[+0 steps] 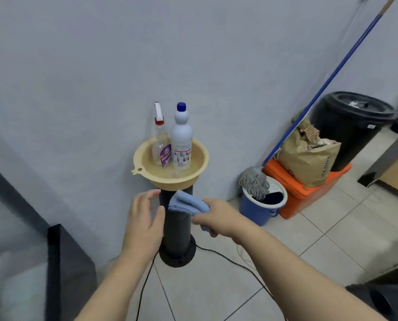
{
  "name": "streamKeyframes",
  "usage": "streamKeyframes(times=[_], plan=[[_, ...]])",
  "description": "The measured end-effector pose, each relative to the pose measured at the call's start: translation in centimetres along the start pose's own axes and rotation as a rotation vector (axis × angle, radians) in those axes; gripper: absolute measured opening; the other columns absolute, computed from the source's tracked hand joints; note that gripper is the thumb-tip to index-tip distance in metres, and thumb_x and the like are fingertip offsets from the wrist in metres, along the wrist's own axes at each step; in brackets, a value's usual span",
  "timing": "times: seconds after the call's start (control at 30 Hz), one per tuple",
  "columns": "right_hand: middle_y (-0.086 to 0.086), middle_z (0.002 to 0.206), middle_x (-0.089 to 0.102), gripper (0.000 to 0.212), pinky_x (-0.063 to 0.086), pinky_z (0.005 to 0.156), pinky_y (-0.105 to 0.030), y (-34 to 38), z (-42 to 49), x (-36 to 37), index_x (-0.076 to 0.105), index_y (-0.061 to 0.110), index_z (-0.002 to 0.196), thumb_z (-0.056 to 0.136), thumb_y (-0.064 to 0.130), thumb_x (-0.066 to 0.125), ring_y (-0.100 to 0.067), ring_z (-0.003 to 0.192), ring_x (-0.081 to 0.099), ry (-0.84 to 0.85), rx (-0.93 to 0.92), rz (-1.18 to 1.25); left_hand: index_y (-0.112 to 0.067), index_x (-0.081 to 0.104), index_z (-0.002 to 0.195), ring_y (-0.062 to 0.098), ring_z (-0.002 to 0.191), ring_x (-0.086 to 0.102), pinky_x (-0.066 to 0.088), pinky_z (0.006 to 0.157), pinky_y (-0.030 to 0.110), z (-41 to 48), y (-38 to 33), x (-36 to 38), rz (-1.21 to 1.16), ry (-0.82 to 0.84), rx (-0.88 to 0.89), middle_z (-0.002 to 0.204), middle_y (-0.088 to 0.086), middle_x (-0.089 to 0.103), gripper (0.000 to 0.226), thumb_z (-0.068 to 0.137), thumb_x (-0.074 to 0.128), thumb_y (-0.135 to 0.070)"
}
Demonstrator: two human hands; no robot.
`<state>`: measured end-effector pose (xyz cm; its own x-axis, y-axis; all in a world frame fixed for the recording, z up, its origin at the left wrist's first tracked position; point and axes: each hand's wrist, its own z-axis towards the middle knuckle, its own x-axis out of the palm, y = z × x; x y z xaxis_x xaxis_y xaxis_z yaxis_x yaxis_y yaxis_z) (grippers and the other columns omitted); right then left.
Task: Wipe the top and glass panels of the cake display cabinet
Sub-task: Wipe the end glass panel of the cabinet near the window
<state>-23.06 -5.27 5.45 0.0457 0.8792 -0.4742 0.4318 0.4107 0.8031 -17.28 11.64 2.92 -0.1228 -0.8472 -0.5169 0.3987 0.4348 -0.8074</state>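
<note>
Two hands are held out over the tiled floor. The right hand has its fingers curled round a folded blue cloth. The left hand holds nothing, its fingers loosely spread just beside a black stand.

A beige basin sits on top of that stand. Standing upright in it, side by side, are a clear spray bottle with a purple label and a white bottle with a blue cap.

To the right, a mop rests head-down in a blue bucket, its handle leaning on the wall. Behind the bucket, an orange box carries a brown paper bag stuffed with crumpled cardboard, and a black bin with something pale inside.

The cake display cabinet, glass with a black frame, fills the lower left corner of the view, apart from both hands.
</note>
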Motion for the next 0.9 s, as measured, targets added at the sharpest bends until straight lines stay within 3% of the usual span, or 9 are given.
streamKeyframes(times=[0.13, 0.27, 0.37, 0.47, 0.57, 0.67, 0.73, 0.8, 0.9], plan=[[-0.003, 0.053, 0.049, 0.015, 0.039, 0.047, -0.023, 1.8, 5.7, -2.9, 0.047, 0.015, 0.072, 0.074, 0.027, 0.056, -0.014, 0.039, 0.031, 0.362, 0.117, 0.39, -0.022, 0.034, 0.139, 0.028, 0.136, 0.027, 0.027, 0.1, 0.04, 5.9, 2.9, 2.8, 0.668, -0.075, 0.671, 0.146, -0.004, 0.03, 0.064, 0.077, 0.031, -0.005], [0.004, 0.046, 0.045, 0.013, 0.036, 0.043, -0.016, 3.3, 10.5, -5.0, 0.043, 0.014, 0.072, 0.074, 0.026, 0.048, -0.005, 0.032, 0.032, 0.832, 0.087, 0.322, -0.023, 0.05, 0.115, 0.028, 0.142, 0.023, 0.026, 0.107, 0.045, 12.6, 2.5, 4.8, 0.693, -0.256, 0.877, 0.14, -0.005, 0.042, 0.03, 0.098, 0.026, -0.016], [0.005, 0.047, 0.042, 0.018, 0.032, 0.042, -0.015, 4.4, 14.8, -6.8, 0.045, 0.018, 0.068, 0.077, 0.026, 0.059, -0.002, 0.032, 0.024, 0.975, 0.035, 0.276, -0.02, 0.049, 0.089, 0.027, 0.114, 0.051, 0.032, 0.096, 0.036, 17.4, 1.8, 4.9, 0.787, -0.304, 0.953, 0.108, -0.001, 0.067, 0.015, 0.095, 0.037, -0.013], [0.005, 0.05, 0.039, 0.03, 0.028, 0.042, -0.015, 5.1, 18.6, -8.1, 0.046, 0.023, 0.058, 0.082, 0.015, 0.063, -0.004, 0.04, 0.028, 0.995, -0.003, 0.162, -0.02, 0.044, 0.084, 0.021, 0.069, 0.058, 0.035, 0.067, 0.028, 20.7, 1.1, 4.7, 0.845, -0.179, 1.003, 0.07, -0.001, 0.064, 0.016, 0.088, 0.037, -0.006], [0.004, 0.056, 0.039, 0.033, 0.028, 0.045, -0.018, 4.8, 22.5, -9.2, 0.042, 0.022, 0.062, 0.08, 0.006, 0.065, -0.008, 0.048, 0.032, 0.914, 0.003, 0.061, -0.019, 0.057, 0.078, 0.018, 0.046, 0.054, 0.037, 0.051, 0.024, 23.1, 0.5, 5.9, 0.95, 0.053, 0.833, 0.055, -0.003, 0.058, 0.023, 0.06, 0.071, -0.015], [-0.002, 0.067, 0.039, 0.026, 0.026, 0.051, -0.025, 4.7, 26.1, -9.1, 0.04, 0.016, 0.071, 0.078, 0.012, 0.064, -0.015, 0.054, 0.032, 0.621, -0.125, -0.298, -0.017, 0.057, 0.057, 0.017, 0.031, 0.047, 0.032, 0.037, 0.017, 24.7, 1.1, 8.1, 1.06, 0.203, 0.48, 0.041, -0.002, 0.051, 0.04, 0.028, 0.085, -0.013], [-0.004, 0.073, 0.047, 0.016, 0.026, 0.049, -0.026, 4.8, 27.6, -8.1, 0.045, 0.014, 0.077, 0.08, 0.013, 0.06, -0.018, 0.061, 0.04, 0.46, -0.28, -0.56, -0.014, 0.062, 0.073, 0.017, 0.044, 0.058, 0.036, 0.04, 0.021, 25.0, 1.5, 9.1, 1.103, 0.245, 0.214, 0.054, 0.002, 0.06, 0.034, 0.047, 0.082, -0.014], [-0.007, 0.093, 0.06, 0.015, 0.031, 0.05, -0.023, 4.5, 28.3, -6.8, 0.055, 0.012, 0.099, 0.085, 0.015, 0.056, -0.022, 0.078, 0.054, 0.34, -0.389, -0.741, -0.015, 0.055, 0.108, 0.022, 0.084, 0.066, 0.042, 0.06, 0.029, 24.7, 3.2, 10.3, 1.065, 0.33, -0.103, 0.094, 0.004, 0.067, 0.027, 0.081, 0.059, -0.012], [-0.005, 0.109, 0.064, 0.029, 0.039, 0.062, -0.027, 2.8, 29.6, -5.3, 0.056, 0.016, 0.116, 0.088, 0.014, 0.05, -0.025, 0.097, 0.061, 0.188, -0.512, -0.906, -0.015, 0.052, 0.11, 0.027, 0.095, 0.061, 0.041, 0.066, 0.032, 23.9, 5.3, 11.6, 0.843, 0.384, -0.378, 0.104, 0.005, 0.063, 0.024, 0.087, 0.047, -0.015]])
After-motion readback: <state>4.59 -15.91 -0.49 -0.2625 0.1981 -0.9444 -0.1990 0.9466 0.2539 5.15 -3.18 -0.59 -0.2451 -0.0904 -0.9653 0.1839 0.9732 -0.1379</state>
